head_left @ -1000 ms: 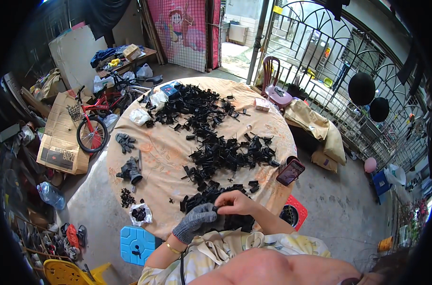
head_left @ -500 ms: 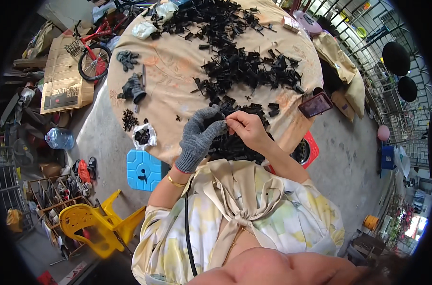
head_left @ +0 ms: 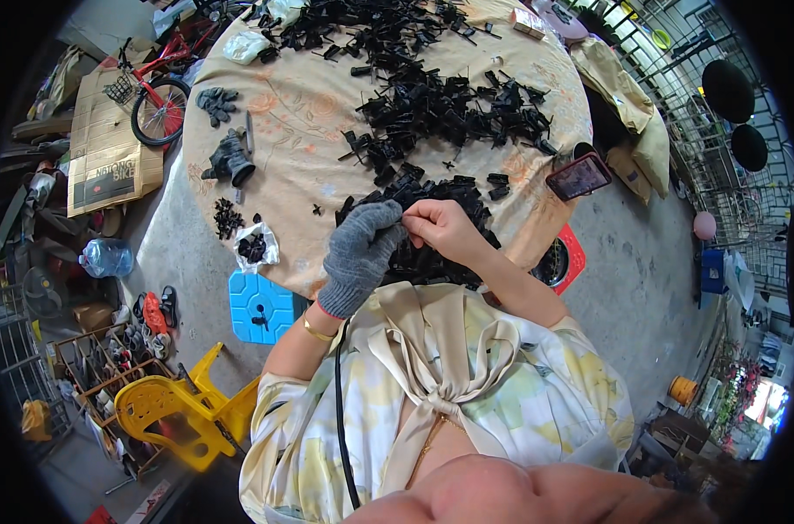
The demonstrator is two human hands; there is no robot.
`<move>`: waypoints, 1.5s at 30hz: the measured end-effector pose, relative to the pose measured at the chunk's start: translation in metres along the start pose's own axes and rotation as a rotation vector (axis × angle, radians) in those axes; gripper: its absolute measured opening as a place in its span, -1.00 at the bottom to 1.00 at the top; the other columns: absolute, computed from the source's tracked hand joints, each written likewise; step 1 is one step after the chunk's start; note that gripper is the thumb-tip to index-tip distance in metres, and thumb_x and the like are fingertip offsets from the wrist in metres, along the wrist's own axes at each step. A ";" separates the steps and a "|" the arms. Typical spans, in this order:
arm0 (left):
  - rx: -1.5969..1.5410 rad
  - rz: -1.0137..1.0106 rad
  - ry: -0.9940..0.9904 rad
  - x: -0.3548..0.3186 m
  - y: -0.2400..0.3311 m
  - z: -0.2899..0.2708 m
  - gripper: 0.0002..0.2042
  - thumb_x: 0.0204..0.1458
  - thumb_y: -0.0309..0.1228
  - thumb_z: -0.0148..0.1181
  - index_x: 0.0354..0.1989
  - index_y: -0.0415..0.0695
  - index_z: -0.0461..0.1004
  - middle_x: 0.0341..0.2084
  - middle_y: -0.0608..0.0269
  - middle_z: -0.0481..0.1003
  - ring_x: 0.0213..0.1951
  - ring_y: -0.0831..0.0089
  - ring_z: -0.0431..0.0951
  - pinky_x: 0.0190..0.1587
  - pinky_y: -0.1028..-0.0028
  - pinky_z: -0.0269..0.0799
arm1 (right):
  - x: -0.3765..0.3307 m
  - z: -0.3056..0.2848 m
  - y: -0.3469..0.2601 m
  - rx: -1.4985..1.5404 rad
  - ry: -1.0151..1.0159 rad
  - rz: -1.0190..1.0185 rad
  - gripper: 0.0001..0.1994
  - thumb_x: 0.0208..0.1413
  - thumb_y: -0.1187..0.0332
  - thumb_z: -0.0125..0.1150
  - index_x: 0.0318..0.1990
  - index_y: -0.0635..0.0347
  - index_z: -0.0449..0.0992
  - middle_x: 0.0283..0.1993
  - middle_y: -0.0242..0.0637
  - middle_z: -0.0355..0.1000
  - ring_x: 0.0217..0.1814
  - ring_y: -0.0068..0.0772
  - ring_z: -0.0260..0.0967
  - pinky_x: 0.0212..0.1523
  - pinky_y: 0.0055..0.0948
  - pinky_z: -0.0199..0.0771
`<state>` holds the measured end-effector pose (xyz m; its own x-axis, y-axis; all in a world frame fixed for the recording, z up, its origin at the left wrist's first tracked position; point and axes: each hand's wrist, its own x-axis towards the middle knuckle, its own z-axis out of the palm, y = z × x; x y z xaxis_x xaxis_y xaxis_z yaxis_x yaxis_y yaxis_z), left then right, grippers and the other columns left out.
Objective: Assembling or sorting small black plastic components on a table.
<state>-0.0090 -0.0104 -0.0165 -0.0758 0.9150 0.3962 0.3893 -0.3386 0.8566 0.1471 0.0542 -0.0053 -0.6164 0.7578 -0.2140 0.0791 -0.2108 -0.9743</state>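
My left hand (head_left: 359, 255), in a grey knitted glove, is closed with its fingers curled toward my right hand. My bare right hand (head_left: 442, 230) pinches thumb and forefinger together right at the gloved fingertips. Whatever sits between the two hands is hidden or too small to name. Just beyond and beneath them lies a pile of small black plastic parts (head_left: 432, 194). A larger heap of black parts with thin prongs (head_left: 414, 100) spreads across the far half of the cloth-covered table (head_left: 301, 166).
Spare grey gloves (head_left: 230, 157) lie at the table's left, near tiny black pieces (head_left: 227, 218) and a white bag (head_left: 255, 246) of dark bits. A phone (head_left: 579, 176) stands at the right edge. A blue stool (head_left: 262, 306) and yellow chair (head_left: 183, 406) are at lower left.
The gloved fingers, spread around a dark gap before, are now drawn together. My right hand's fingers have curled in more and stay against the glove. The whole view has shifted slightly.
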 end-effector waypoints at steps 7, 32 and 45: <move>0.110 -0.119 -0.139 -0.018 -0.030 0.008 -0.63 -0.25 -0.61 0.27 -0.17 -0.21 0.41 -0.29 0.13 0.48 -0.23 0.31 0.49 -0.14 0.46 0.40 | 0.042 -0.039 0.019 -0.614 -0.278 -0.082 -0.80 -0.02 0.28 0.17 -0.36 0.24 0.49 -0.52 -0.42 0.41 -0.49 -0.66 0.29 -0.41 -0.64 0.32; -0.567 -0.524 0.035 0.002 -0.048 -0.009 -0.57 0.02 -0.56 0.06 0.11 -0.22 0.19 -0.05 0.16 0.35 -0.02 0.42 0.36 0.05 0.44 0.27 | 0.127 -0.048 0.036 -0.729 0.330 -0.494 -0.74 -0.30 0.18 0.24 -0.54 0.20 0.49 -0.55 -0.24 0.44 -0.48 -0.27 0.42 -0.47 -0.37 0.38; -1.156 -0.539 -0.247 0.016 -0.029 -0.009 -0.66 0.02 -0.34 0.10 -0.04 -0.22 0.32 -0.12 0.07 0.41 -0.13 0.22 0.47 -0.03 0.24 0.37 | 0.027 -0.040 -0.014 0.015 -0.127 -0.169 -0.86 -0.14 0.44 0.24 -0.41 0.29 0.47 -0.50 -0.47 0.39 -0.46 -0.77 0.27 -0.45 -0.72 0.26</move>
<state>-0.0298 0.0125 -0.0318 0.2445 0.9684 -0.0501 -0.6587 0.2038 0.7243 0.1605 0.1019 -0.0002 -0.7135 0.6997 -0.0365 -0.0448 -0.0976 -0.9942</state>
